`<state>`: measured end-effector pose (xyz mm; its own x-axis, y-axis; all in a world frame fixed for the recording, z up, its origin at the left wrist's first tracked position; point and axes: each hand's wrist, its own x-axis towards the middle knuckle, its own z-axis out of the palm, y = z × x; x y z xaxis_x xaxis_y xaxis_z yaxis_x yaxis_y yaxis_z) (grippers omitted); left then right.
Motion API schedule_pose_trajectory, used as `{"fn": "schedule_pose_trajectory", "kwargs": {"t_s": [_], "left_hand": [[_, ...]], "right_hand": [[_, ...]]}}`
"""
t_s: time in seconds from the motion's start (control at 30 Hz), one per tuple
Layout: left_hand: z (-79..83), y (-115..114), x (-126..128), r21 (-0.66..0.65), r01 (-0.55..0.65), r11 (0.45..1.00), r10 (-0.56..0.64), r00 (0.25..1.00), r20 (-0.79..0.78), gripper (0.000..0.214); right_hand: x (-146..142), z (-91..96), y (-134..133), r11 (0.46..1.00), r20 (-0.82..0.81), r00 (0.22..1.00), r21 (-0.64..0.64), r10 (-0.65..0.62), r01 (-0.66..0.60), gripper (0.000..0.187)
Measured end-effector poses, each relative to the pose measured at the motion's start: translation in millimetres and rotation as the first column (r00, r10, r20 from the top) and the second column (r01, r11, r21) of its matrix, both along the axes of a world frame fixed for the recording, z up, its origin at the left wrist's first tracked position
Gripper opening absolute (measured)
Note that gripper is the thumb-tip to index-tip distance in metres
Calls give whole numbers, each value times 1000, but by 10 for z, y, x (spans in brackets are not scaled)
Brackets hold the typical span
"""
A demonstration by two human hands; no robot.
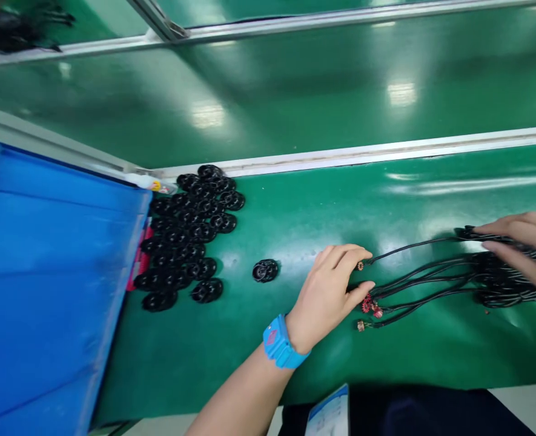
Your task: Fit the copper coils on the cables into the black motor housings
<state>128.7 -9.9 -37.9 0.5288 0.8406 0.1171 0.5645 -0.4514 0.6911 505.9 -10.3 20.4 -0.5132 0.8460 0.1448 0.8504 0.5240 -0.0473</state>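
Observation:
My left hand [329,290], with a blue wristband [283,343], is over the ends of several black cables. Its thumb and index finger are apart. A small toothed copper-coloured end [360,266] lies at the index fingertip, and red-and-copper ends [367,303] lie by the thumb. Another copper-coloured end [361,326] sits lower down. At the right edge my right hand [526,239] pinches a black cable [465,232] between thumb and fingers, above a bundle of black cables [499,278]. One cable runs from there to my left fingertips.
Many round black parts [181,242] are grouped at the left on the green tabletop [295,212]. A single black part [265,270] stands apart. A blue bin [59,272] fills the left side. A white rail [340,157] runs along the back; a badge [329,415] hangs at the front edge.

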Motion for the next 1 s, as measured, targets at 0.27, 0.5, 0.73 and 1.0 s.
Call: {"fn": "schedule_pose_trajectory", "kwargs": {"t_s": [0.27, 0.5, 0.73, 1.0], "left_hand": [[68, -58, -69, -195, -61, 979, 98, 977, 191, 24], [132, -175, 10, -635, 147, 758, 356, 723, 592, 19], [169, -197, 47, -732, 225, 643, 480, 626, 615, 18], [134, -215, 62, -809, 320, 493, 579, 573, 579, 23]], "right_hand": [[-1379, -293, -25, 988, -272, 956, -77, 109, -134, 29], [-1499, -247, -306, 974, -495, 869, -205, -22, -93, 36], [-1464, -184, -222, 945, -668, 744, -256, -20, -204, 29], [-1490, -163, -196, 960, -709, 705, -210, -19, -185, 11]]}}
